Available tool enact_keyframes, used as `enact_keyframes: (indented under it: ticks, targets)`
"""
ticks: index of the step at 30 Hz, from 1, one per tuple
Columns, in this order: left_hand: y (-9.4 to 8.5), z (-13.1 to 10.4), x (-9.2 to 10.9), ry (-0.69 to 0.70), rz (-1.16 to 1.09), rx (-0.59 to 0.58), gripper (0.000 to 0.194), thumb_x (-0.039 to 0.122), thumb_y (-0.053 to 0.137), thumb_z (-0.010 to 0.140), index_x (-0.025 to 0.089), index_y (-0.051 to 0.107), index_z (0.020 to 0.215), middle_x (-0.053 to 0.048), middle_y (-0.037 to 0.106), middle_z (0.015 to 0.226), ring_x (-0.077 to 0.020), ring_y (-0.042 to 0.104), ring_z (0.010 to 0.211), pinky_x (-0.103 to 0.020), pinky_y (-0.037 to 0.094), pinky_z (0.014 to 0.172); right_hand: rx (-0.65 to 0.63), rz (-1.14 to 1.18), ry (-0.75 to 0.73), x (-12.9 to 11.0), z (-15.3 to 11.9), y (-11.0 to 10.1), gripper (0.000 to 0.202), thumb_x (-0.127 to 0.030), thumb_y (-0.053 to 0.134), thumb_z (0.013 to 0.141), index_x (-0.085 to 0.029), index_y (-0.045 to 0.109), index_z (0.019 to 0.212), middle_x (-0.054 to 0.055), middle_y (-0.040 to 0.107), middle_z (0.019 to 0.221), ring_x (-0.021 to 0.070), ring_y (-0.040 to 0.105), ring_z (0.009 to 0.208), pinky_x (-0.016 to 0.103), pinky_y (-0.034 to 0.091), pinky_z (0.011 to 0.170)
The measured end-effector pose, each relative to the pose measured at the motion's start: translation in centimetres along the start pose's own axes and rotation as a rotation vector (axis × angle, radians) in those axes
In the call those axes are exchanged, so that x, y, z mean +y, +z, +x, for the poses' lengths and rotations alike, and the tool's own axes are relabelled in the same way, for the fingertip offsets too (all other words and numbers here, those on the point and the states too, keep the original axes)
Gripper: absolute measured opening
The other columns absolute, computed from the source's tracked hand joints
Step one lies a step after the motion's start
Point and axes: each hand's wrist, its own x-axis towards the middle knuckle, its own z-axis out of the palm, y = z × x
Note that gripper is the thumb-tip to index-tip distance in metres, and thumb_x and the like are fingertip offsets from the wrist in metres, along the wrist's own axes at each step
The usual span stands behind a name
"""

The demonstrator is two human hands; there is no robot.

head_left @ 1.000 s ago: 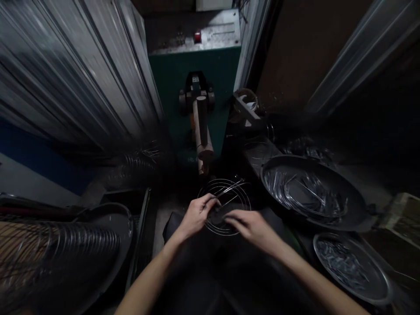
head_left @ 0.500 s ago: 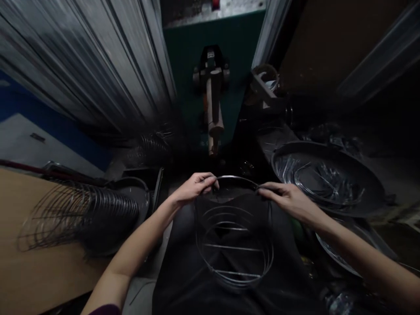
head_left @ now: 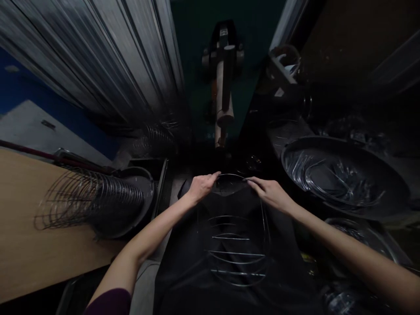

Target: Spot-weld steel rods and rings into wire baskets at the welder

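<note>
Currently L hand [head_left: 202, 188], R hand [head_left: 268, 192], both pinching 1 wire frame [head_left: 235, 253], 3 x-bars [head_left: 231, 238], 1 lg pan [head_left: 387, 175] R

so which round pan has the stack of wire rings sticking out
The left-hand pan, beside the tan board; the large right-hand pan and smaller one hold loose metal pieces instead.

My left sleeve [head_left: 110, 302], seven o'clock: dark purple, ending near the elbow. My lap covering [head_left: 183, 267], six o'clock: black, lightly creased. Left hand [head_left: 202, 186], right hand [head_left: 271, 191]: ungloved.
</note>
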Motion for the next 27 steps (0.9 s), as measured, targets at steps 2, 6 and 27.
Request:
enact_keyframes:
  ticks: [2,6,27]
  targets:
    - [0.0,0.6,0.2,0.014,0.092,-0.072,0.041,0.013,0.036,0.091,0.015,0.044,0.132,-0.009,0.067,0.105,-0.0156,0.065,0.088,-0.022,0.048,0.070,0.033,-0.193,-0.114,-0.2,0.9,0.6,0.037,-0.032,0.034,0.093,-0.021,0.060,0.118,0.007,0.066,0.109,0.0218,0.062,0.095,0.029,0.045,0.077]
    - [-0.6,1.8,0.7,-0.016,0.099,-0.157,0.045,0.011,0.038,0.089,0.018,0.042,0.133,-0.007,0.065,0.113,-0.0170,0.065,0.092,-0.023,0.048,0.070,-0.038,-0.648,-0.158,-0.3,2.4,1.5,0.045,-0.016,0.032,0.092,-0.019,0.043,0.136,0.009,0.065,0.103,0.0202,0.064,0.078,0.026,0.041,0.057]
    - [-7.5,6.6,-3.3,-0.032,0.067,-0.067,0.035,0.037,0.030,0.095,0.025,0.055,0.116,-0.005,0.069,0.088,-0.0180,0.065,0.076,-0.022,0.041,0.061,-0.059,-0.879,-0.144,-6.8,8.0,-3.6,0.042,-0.013,0.032,0.089,-0.024,0.044,0.128,0.007,0.068,0.087,0.0238,0.065,0.072,0.026,0.033,0.051]
